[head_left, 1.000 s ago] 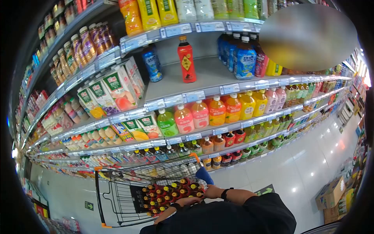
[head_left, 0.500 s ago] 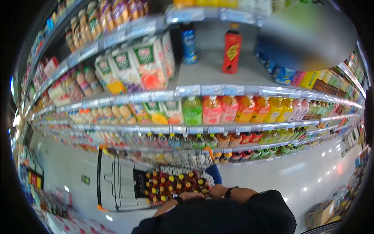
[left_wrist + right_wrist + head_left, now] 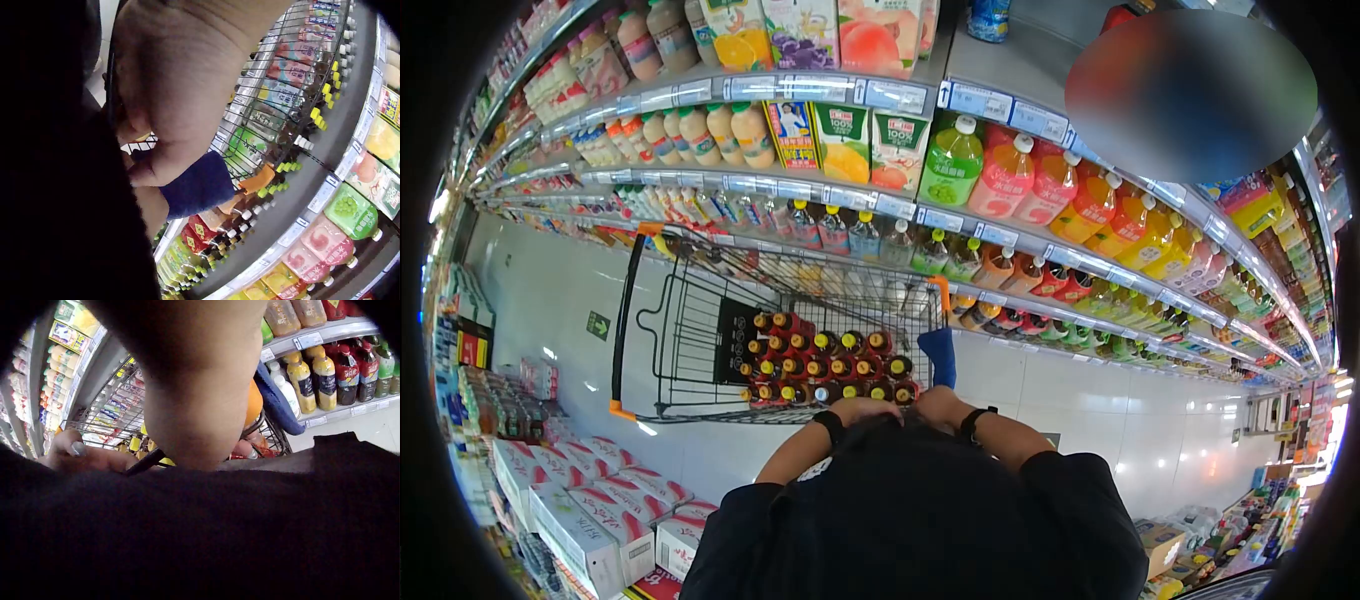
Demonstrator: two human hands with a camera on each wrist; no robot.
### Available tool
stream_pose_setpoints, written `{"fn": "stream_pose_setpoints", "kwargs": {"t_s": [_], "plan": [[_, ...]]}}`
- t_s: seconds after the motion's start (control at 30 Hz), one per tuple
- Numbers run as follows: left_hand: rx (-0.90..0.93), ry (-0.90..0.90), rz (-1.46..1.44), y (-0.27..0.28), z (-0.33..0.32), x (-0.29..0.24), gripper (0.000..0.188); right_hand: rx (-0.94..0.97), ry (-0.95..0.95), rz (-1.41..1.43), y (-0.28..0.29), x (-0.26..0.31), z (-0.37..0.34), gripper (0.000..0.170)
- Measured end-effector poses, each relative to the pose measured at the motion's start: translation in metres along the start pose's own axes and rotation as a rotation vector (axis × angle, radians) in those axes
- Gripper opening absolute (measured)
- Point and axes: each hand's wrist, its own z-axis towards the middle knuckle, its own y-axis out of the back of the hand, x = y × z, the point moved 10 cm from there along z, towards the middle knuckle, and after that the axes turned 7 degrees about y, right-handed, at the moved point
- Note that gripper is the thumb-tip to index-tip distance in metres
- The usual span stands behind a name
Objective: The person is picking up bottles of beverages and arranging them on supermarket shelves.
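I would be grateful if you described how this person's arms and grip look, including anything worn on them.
The left sleeve and the right sleeve are black and short. The left wristband and the right wristband are narrow and dark, with no markings I can make out. Neither the left grip nor the right grip wears a glove.

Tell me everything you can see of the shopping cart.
The shopping cart looks metal: an open wire frame with orange corner pieces, a black panel inside and a blue cover near one corner. It stands on the pale floor beside the drink shelves. Bottles with yellow or orange caps stand packed inside. The left hand and right hand are at its near end; their grip is hidden.
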Motion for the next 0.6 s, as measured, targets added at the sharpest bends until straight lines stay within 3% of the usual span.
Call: {"fn": "stream_pose_setpoints", "kwargs": {"t_s": [0.1,0.13,0.23,0.27,0.43,0.6], "plan": [[0.01,0.008,0.035,0.016,0.017,0.016,0.024,-0.026,-0.001,-0.025,0.001,-0.001,0.012,0.02],[-0.006,-0.088,0.156,0.016,0.012,0.006,0.028,-0.025,-0.002,-0.027,0.0,-0.002,0.016,0.021],[-0.256,-0.16,0.632,0.039,0.012,0.003,0.036,0.016,-0.051,-0.045,0.004,-0.002,0.026,0.023],[-0.442,-0.255,0.648,0.049,0.011,0.0,0.035,0.049,-0.071,-0.055,0.007,-0.001,0.029,0.024],[-0.622,-0.204,0.808,0.059,-0.016,-0.008,0.038,-0.062,-0.058,-0.066,0.016,0.001,0.043,0.025],[-0.626,-0.124,0.822,0.075,-0.022,-0.005,0.037,-0.084,-0.057,-0.053,0.027,0.004,0.055,0.027]]}}
